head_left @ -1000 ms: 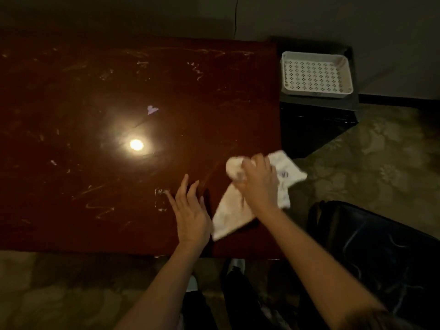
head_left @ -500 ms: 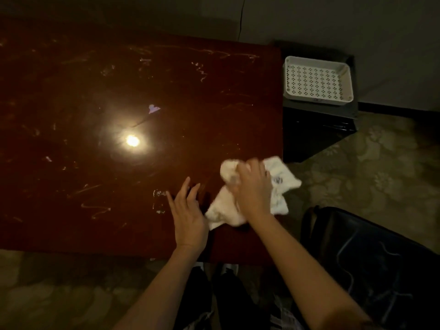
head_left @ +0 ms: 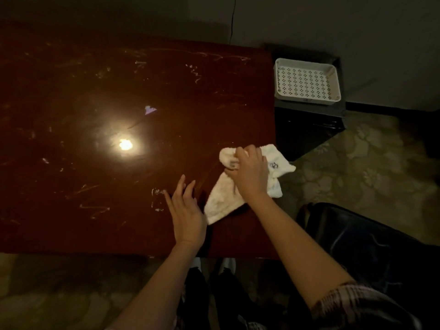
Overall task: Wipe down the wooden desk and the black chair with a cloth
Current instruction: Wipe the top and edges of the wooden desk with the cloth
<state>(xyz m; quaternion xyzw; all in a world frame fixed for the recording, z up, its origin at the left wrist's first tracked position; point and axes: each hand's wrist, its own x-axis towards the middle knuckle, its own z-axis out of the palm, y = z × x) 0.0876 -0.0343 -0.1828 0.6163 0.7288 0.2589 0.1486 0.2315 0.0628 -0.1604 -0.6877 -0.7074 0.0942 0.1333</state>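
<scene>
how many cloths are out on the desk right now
1. A single white cloth lies near the right front corner of the wooden desk, gripped by the right hand. The left hand beside it holds nothing. The white tray looks empty.

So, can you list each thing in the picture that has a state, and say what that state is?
Cloth: crumpled, lying on the desk, right corner past the edge.
Right hand: on the cloth, fingers curled into it.
Left hand: fingers straight, on the desk beside the cloth.
Wooden desk: glossy, with pale smears and scratches.
White basket: upright, nothing visible inside.
Black chair: untouched, right of the desk.
</scene>
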